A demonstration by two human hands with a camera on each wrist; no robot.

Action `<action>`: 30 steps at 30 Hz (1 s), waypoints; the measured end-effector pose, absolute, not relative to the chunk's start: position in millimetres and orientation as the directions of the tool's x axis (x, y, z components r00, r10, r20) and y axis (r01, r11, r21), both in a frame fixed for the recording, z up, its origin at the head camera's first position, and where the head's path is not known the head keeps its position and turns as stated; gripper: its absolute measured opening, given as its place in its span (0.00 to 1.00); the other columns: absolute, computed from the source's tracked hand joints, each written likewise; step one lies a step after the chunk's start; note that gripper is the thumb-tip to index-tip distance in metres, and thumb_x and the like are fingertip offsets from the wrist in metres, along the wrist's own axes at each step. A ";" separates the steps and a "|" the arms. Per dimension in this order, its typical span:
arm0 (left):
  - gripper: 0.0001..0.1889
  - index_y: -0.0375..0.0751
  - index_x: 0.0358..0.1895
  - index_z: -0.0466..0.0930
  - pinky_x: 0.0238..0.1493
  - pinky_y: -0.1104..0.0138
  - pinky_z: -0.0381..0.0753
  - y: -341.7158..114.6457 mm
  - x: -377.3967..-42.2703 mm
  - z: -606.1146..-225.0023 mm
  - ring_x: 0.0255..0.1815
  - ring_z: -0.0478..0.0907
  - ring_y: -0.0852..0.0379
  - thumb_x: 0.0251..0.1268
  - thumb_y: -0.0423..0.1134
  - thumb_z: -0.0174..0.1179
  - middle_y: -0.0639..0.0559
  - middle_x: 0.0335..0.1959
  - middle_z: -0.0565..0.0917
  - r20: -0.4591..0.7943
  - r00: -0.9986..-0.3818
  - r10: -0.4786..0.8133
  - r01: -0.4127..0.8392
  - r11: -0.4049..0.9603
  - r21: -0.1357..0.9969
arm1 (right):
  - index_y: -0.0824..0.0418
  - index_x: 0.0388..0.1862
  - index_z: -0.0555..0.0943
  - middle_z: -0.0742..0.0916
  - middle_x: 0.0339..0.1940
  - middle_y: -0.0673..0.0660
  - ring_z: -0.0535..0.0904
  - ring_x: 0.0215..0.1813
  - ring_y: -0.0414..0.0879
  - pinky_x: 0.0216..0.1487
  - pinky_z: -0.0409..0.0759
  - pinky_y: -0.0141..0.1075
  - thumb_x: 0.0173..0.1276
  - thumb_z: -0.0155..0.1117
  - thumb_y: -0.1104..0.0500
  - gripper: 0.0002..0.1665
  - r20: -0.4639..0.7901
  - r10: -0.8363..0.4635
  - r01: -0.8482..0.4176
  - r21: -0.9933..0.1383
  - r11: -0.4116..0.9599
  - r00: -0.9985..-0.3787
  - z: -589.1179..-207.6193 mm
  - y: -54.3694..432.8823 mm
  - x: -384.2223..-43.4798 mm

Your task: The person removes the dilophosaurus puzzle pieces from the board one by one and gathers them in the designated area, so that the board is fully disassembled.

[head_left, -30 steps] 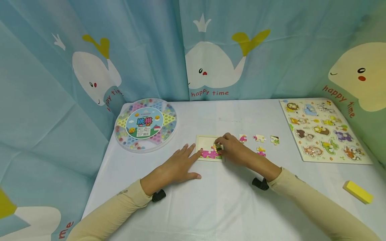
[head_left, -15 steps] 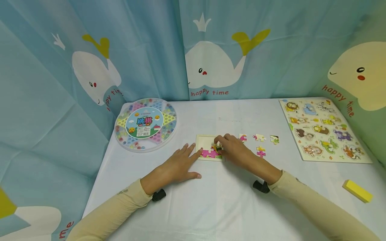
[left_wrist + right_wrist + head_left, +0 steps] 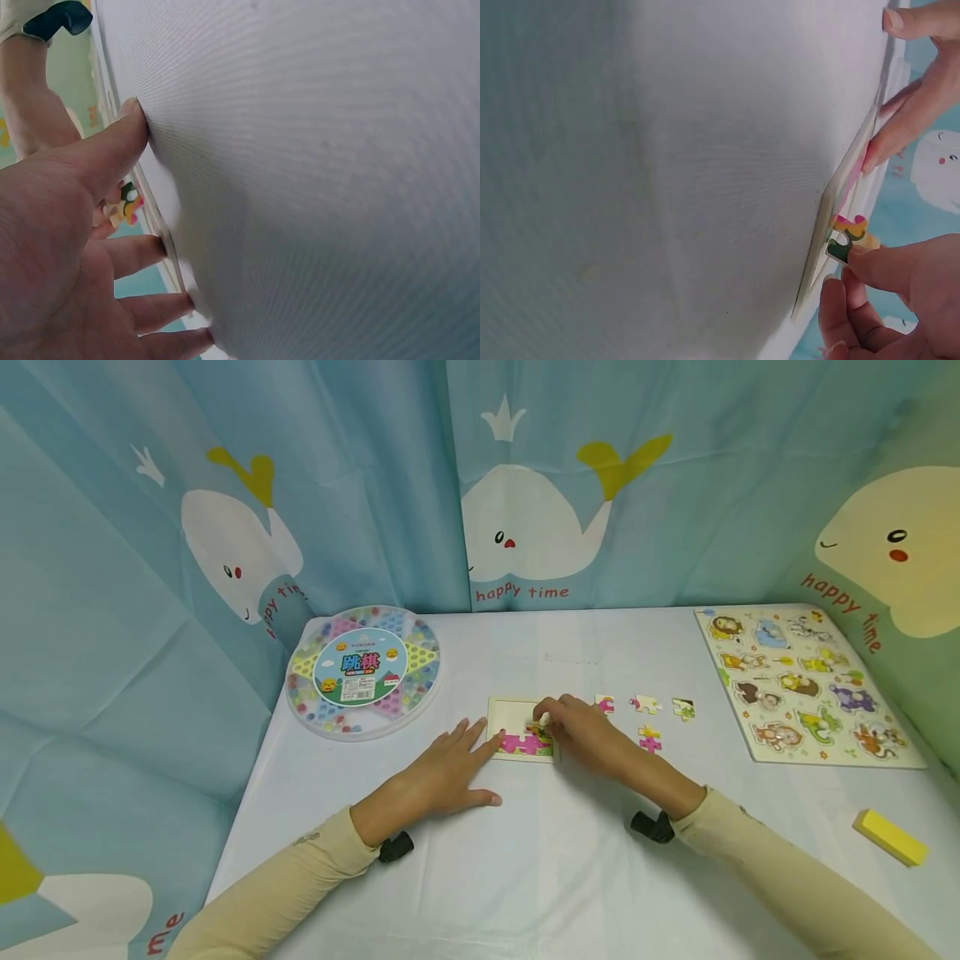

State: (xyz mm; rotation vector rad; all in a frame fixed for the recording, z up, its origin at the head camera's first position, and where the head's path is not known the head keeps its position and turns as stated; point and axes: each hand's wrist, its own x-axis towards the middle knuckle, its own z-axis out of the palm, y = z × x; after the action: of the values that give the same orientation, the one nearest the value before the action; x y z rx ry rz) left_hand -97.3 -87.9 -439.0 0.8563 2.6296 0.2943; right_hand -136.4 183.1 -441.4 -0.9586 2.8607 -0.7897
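Observation:
A small wooden jigsaw tray (image 3: 512, 712) lies mid-table, with joined pink pieces (image 3: 517, 743) along its near side. My left hand (image 3: 447, 768) is spread flat, its index fingertip on the tray's left part and its thumb on the cloth. Over the tray's right side, my right hand (image 3: 581, 732) pinches a jigsaw piece between thumb and fingers. In the right wrist view this piece (image 3: 847, 238) shows green, yellow and pink and stands tilted above the tray. Fingers partly cover it in the head view. In the left wrist view my left hand (image 3: 90, 225) touches the white cloth.
Several loose jigsaw pieces (image 3: 649, 738) lie right of the tray. A round Chinese checkers box (image 3: 362, 672) sits back left. An animal peg puzzle board (image 3: 810, 685) is at the right, with a yellow block (image 3: 890, 837) nearer. A whale-print curtain (image 3: 375, 527) hangs behind the table.
The jigsaw piece has turned slightly in my right fingers above the tray. My right hand has shifted only a little, and my left hand keeps its place.

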 end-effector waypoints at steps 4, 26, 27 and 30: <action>0.49 0.50 0.87 0.53 0.82 0.41 0.58 -87.3 -97.5 -439.3 0.87 0.47 0.34 0.71 0.68 0.61 0.38 0.87 0.50 -0.270 -0.753 0.600 0.525 0.796 0.301 | 0.60 0.57 0.79 0.86 0.43 0.58 0.82 0.45 0.51 0.51 0.85 0.48 0.74 0.64 0.73 0.16 0.111 -0.556 -0.517 -0.552 0.654 -0.823 -440.1 186.7 -138.1; 0.49 0.50 0.87 0.54 0.82 0.41 0.57 -87.1 -95.7 -437.8 0.87 0.47 0.34 0.71 0.68 0.62 0.38 0.87 0.50 -0.269 -0.755 0.598 0.522 0.796 0.306 | 0.62 0.54 0.83 0.90 0.40 0.59 0.86 0.44 0.55 0.42 0.78 0.43 0.79 0.61 0.66 0.09 0.111 -0.332 -0.336 -0.556 0.760 -0.937 -397.2 313.7 -141.9; 0.49 0.50 0.87 0.54 0.82 0.41 0.57 -87.1 -95.7 -437.7 0.87 0.47 0.34 0.70 0.68 0.62 0.38 0.87 0.50 -0.269 -0.755 0.598 0.521 0.796 0.308 | 0.62 0.54 0.84 0.90 0.40 0.59 0.86 0.45 0.54 0.42 0.79 0.43 0.79 0.61 0.66 0.09 0.089 -0.324 -0.318 -0.550 0.772 -0.942 -397.5 322.4 -141.1; 0.49 0.49 0.87 0.54 0.82 0.41 0.57 -86.9 -95.5 -437.3 0.87 0.46 0.34 0.70 0.67 0.62 0.38 0.88 0.49 -0.270 -0.755 0.597 0.517 0.796 0.313 | 0.63 0.54 0.83 0.90 0.41 0.58 0.85 0.43 0.50 0.43 0.78 0.44 0.80 0.61 0.65 0.08 -0.009 -0.320 -0.264 -0.541 0.798 -0.948 -398.7 345.8 -139.0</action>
State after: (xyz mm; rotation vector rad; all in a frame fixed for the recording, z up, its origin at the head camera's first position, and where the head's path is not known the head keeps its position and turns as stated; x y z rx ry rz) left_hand -95.5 -86.9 -437.3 0.8458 2.6282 0.3116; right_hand -139.0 345.8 -398.7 -0.4695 2.8839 -0.8462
